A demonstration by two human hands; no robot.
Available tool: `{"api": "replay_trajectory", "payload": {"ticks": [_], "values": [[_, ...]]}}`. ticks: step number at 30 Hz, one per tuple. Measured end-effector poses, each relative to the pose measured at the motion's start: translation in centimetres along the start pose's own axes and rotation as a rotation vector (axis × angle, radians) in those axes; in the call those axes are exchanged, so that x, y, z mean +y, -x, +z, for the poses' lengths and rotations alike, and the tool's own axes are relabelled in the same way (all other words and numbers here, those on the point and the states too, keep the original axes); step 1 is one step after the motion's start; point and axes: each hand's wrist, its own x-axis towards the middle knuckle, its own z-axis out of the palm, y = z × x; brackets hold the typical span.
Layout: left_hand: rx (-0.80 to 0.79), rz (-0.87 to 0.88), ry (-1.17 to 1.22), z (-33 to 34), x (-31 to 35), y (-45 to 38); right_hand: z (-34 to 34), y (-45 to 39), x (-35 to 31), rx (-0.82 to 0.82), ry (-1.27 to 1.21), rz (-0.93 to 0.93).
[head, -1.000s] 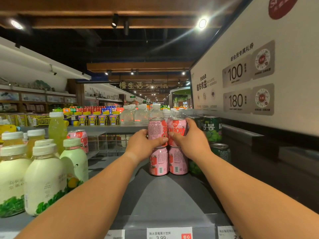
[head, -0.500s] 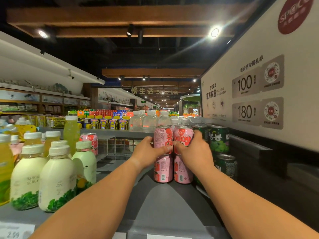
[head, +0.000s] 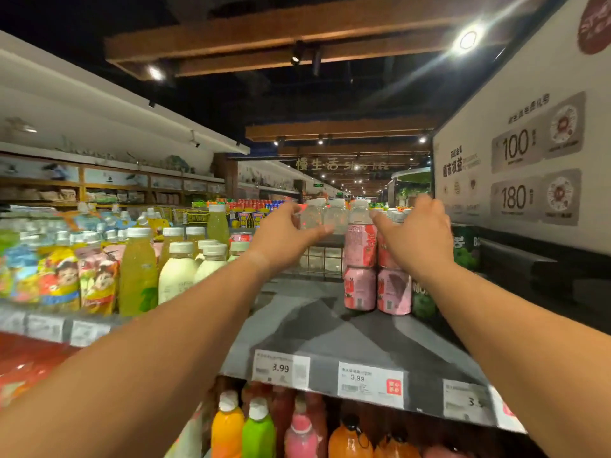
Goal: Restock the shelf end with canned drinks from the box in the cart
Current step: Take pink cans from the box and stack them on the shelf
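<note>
Pink cans [head: 360, 269] stand stacked two high, two side by side, at the back of the grey shelf [head: 317, 328]. My left hand [head: 284, 239] hovers open to the left of the upper cans, fingers spread, touching nothing. My right hand [head: 416, 236] is open too, in front of the upper right can, and partly hides it. Dark green cans [head: 466, 249] stand to the right of the pink ones. The box and the cart are out of view.
Pale and yellow bottles [head: 178, 272] and cartoon pouches [head: 59, 279] fill the shelf to the left. Price tags [head: 370, 383] line the shelf's front edge. Coloured bottles [head: 258, 428] stand on the shelf below. A white sign panel [head: 529, 153] rises on the right.
Both hands have let go of the upper pink cans and drawn back, open. The view has pulled back and tilted down, showing the shelf edge and the bottles below.
</note>
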Motion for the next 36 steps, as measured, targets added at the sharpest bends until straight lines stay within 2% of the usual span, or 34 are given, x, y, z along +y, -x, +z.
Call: {"api": "replay_trajectory", "payload": {"ticks": [5,8,11,16,21,23,30,36], "values": [[0.154,0.04,-0.04,-5.0,-1.7,7.6,-0.7,8.4,-6.9,0.002,-0.123,-0.217],[0.15,0.055,-0.107,-8.5,-5.1,13.5,1.3,15.8,-11.2,-0.116,-0.224,-0.281],[0.135,-0.001,-0.25,-12.8,-9.8,19.5,3.7,24.0,-15.1,-0.237,-0.291,-0.29],[0.118,-0.245,-0.399,-18.5,-18.9,34.0,7.1,40.5,-18.2,-0.493,-0.355,-0.305],[0.1,-0.758,-0.424,-21.2,-26.3,51.5,8.4,57.6,-17.0,-0.905,-0.301,-0.256],[0.103,-0.889,-0.434,-21.9,-27.9,56.6,8.4,62.4,-16.3,-1.004,-0.243,-0.303],[0.14,-1.021,-0.4,-23.2,-30.7,65.3,9.5,70.5,-16.1,-1.223,-0.16,-0.398],[0.131,-1.148,-0.413,-22.8,-34.3,66.7,13.0,72.5,-16.4,-1.283,-0.141,-0.485]]}}
